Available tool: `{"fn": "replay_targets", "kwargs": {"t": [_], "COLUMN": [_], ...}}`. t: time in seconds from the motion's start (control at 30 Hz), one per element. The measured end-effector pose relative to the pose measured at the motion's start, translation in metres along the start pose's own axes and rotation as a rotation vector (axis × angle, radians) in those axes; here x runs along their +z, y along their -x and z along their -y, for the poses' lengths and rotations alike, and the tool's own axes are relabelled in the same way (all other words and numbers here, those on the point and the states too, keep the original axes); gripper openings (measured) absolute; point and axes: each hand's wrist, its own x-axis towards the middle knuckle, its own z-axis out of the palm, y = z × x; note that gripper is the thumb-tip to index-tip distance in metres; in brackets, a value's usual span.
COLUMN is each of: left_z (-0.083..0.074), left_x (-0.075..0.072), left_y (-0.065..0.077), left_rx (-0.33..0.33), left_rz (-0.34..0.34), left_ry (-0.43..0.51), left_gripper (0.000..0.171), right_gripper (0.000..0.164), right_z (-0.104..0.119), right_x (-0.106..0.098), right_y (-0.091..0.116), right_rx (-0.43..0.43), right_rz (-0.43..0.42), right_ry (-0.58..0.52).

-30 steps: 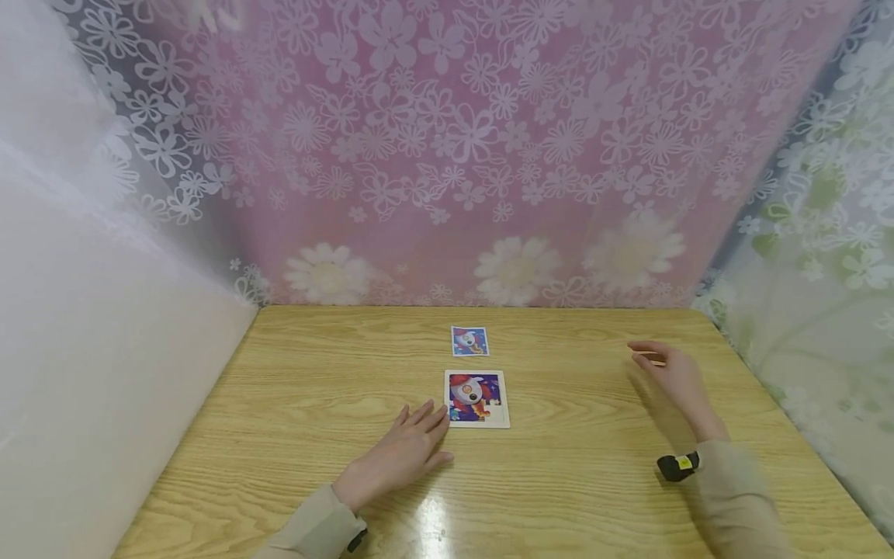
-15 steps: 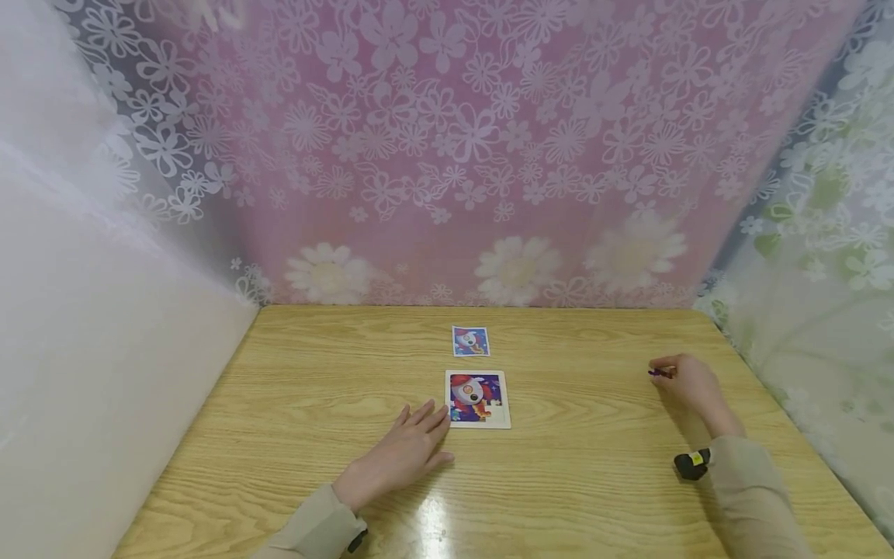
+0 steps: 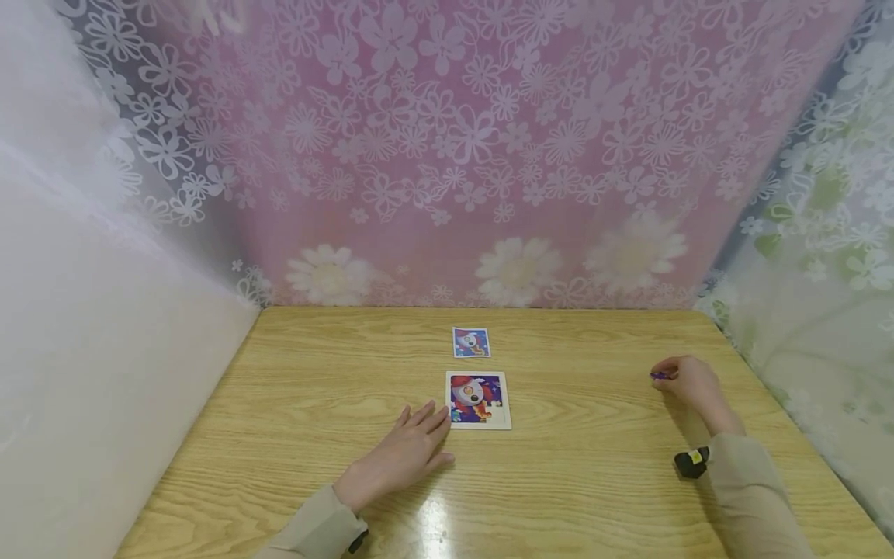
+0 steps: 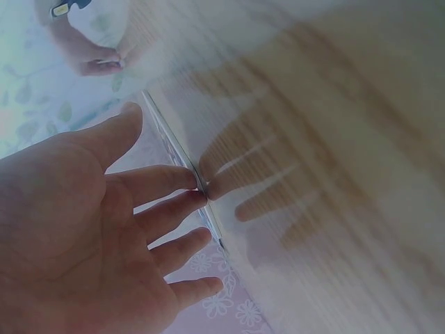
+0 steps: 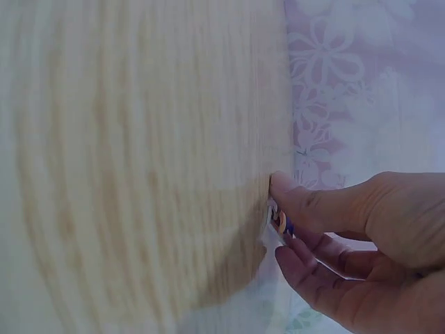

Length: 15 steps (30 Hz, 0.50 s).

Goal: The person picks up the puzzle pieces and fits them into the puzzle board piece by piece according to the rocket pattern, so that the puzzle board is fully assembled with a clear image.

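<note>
A square jigsaw puzzle (image 3: 475, 392) with a white frame and a rocket picture lies at the middle of the table. Its lower right corner shows a bare pale patch. My left hand (image 3: 403, 450) has its fingers stretched out, fingertips at the puzzle's left edge. In the left wrist view the fingertips meet the thin edge of the puzzle board (image 4: 182, 156). Over at the right, my right hand (image 3: 694, 388) pinches a small purple puzzle piece (image 3: 660, 376) between thumb and fingers. The right wrist view shows this piece (image 5: 281, 224) partly hidden by the fingers, close to the tabletop.
A small picture card (image 3: 471, 341) with the same rocket lies behind the puzzle. The wood-grain table (image 3: 335, 373) is bounded at the back by a pink floral curtain (image 3: 447, 194) and at the sides by pale walls.
My right hand has moved slightly right and down toward the table and now pinches the puzzle piece; one second ago no piece showed in it. My left hand has stayed still.
</note>
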Motion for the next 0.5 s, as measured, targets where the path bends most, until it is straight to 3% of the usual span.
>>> {"fn": "replay_targets", "kwargs": {"t": [0.23, 0.5], "left_z": [0.001, 0.001], "left_x": [0.002, 0.003], "left_y": [-0.001, -0.002], "left_rx": [-0.002, -0.007], "left_rz": [0.005, 0.003], "left_ry": [0.004, 0.005], "left_gripper": [0.064, 0.065], "right_gripper": [0.023, 0.024], "right_z": [0.002, 0.020], "right_x": [0.002, 0.006], "right_y": [0.006, 0.009], "right_rx": [-0.017, -0.085], "right_rz": [-0.031, -0.101], "right_ry": [-0.022, -0.071]}}
